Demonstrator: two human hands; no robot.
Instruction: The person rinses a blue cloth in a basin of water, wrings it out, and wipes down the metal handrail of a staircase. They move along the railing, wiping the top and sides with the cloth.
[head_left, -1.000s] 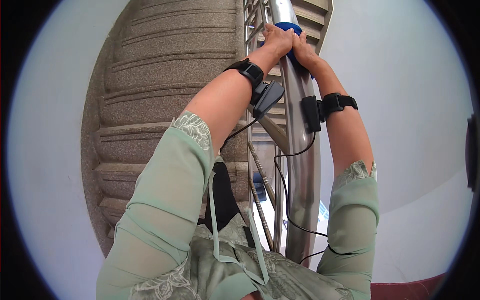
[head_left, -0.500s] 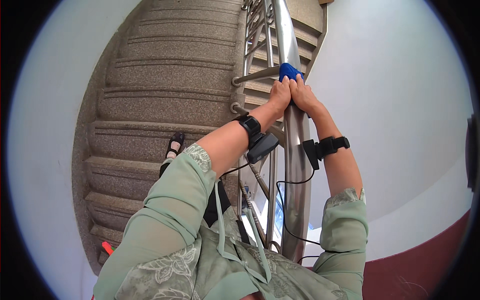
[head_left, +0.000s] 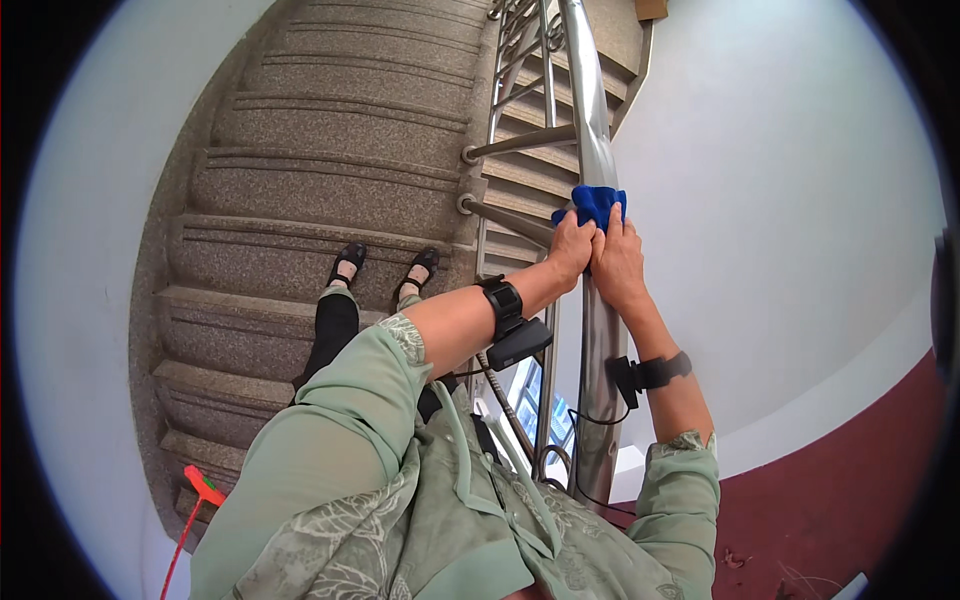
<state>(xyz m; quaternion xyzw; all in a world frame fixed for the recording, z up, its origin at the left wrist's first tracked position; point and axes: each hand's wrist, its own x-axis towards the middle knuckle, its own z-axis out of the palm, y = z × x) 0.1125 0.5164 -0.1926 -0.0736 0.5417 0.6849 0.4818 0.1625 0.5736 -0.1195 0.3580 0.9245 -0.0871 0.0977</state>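
A blue cloth lies bunched over the top of a shiny metal handrail. My left hand grips the cloth's near left edge, its fingers curled. Beside it, touching, my right hand presses the cloth against the rail with its fingers laid along the right side. A corner of the cloth sticks out left of my left fingers. What lies under the cloth is hidden.
Speckled stone steps run up on the left, and my feet in black shoes stand on one. Metal balusters join the rail to the stair edge. An orange-handled thing shows at lower left. White walls flank both sides.
Both hands and the cloth have come nearer to me along the rail. The cloth looks more bunched. My second foot now shows on the step, and more of the orange-handled thing is visible.
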